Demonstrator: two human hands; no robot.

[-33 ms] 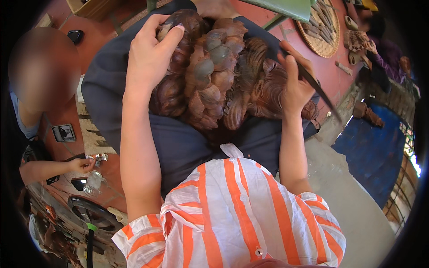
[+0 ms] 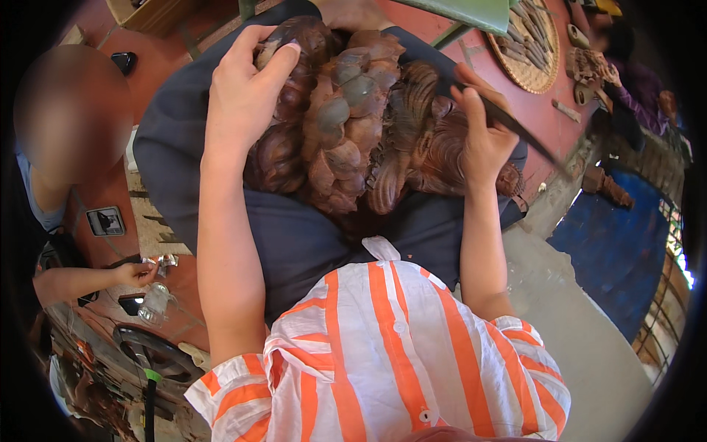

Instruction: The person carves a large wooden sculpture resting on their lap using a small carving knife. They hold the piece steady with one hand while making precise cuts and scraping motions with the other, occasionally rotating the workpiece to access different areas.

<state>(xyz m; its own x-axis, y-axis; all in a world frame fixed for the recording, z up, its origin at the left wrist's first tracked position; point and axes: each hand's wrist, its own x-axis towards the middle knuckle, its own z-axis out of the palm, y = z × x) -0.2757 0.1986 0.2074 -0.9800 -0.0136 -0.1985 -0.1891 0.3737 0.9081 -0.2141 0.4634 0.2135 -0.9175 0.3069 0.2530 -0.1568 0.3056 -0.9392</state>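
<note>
Carving (image 2: 345,125) of dark wood is borne across the dark-trousered lap (image 2: 173,151), its long axis appearing to run left to right. Its far left part is gripped by the left hand (image 2: 247,92). A dark, flat tool (image 2: 525,135) is clasped in the right hand (image 2: 487,132), with most of the carving to its left. Room is offered rightward, where the tool's end is projected past the lap's edge.

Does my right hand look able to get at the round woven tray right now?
Perhaps, but not freely: your right hand holds a long dark tool. The near side of the woven tray looks clear, though green furniture partly overlaps it; distance is hard to judge.
</note>
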